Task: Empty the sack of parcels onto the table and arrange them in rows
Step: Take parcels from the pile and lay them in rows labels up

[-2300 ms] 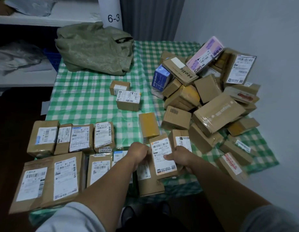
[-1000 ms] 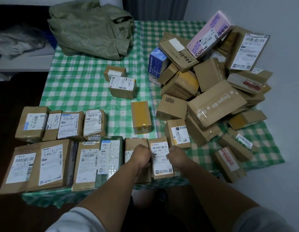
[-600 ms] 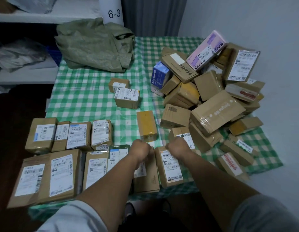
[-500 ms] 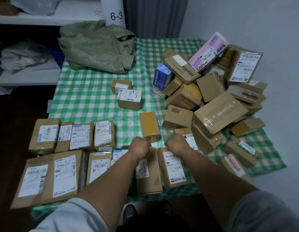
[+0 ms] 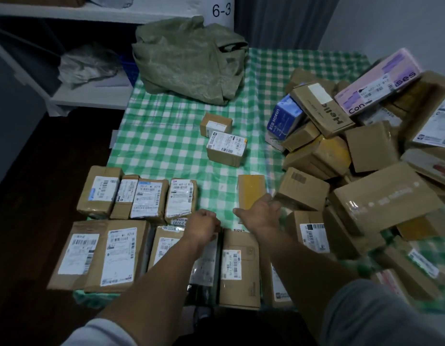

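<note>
Where the green-checked table [image 5: 166, 151] fills the view, a heap of parcels [image 5: 366, 186] covers its right side, the slack sack [image 5: 191, 61] lies at its far edge, and two rows of parcels [image 5: 141, 201] sit label-up at the near left. A yellow-taped parcel [image 5: 251, 191] lies between rows and heap. The right hand [image 5: 260, 214] rests on its near end, grip impossible to tell, while the left hand [image 5: 202, 227] is a fist closed on nothing above the near row.
</note>
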`<state>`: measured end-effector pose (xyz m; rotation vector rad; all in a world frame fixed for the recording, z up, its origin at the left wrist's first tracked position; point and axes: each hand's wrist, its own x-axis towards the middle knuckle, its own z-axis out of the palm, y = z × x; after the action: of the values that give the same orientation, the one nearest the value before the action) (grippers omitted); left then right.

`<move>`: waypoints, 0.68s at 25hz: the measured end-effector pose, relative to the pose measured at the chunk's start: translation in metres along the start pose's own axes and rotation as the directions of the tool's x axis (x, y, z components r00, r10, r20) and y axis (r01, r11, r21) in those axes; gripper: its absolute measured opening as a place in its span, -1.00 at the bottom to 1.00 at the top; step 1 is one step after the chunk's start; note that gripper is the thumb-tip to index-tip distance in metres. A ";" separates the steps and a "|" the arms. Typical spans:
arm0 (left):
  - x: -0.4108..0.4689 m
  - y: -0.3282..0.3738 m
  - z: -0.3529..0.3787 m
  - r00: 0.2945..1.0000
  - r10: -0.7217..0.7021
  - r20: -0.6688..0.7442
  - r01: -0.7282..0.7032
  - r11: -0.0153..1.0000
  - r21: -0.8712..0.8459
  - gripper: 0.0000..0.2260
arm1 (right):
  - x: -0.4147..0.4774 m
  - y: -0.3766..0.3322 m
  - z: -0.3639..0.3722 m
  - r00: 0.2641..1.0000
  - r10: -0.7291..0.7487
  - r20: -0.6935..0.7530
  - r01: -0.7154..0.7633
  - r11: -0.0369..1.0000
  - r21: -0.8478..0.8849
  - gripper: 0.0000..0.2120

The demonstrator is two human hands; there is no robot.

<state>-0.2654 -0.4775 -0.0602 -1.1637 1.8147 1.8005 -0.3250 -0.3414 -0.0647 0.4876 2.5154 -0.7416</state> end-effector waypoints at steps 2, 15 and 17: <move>0.006 -0.001 0.001 0.999 -0.005 -0.038 0.004 1.000 -0.024 -0.84 | 0.012 0.001 0.006 1.000 0.007 0.004 -0.007 0.999 -0.039 0.08; 0.016 0.016 0.008 0.958 -0.004 -0.288 -0.045 0.986 -0.162 -0.84 | 0.045 0.002 -0.022 0.995 0.002 0.101 -0.031 0.956 0.291 -0.25; 0.020 0.024 0.009 0.969 0.004 -0.246 -0.051 0.982 -0.183 -0.88 | 0.043 -0.002 -0.033 0.987 -0.021 0.158 -0.064 0.856 0.513 -0.42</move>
<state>-0.2984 -0.4785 -0.0602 -1.4983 1.8283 1.9527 -0.3722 -0.3149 -0.0619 0.6044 2.1387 -1.4044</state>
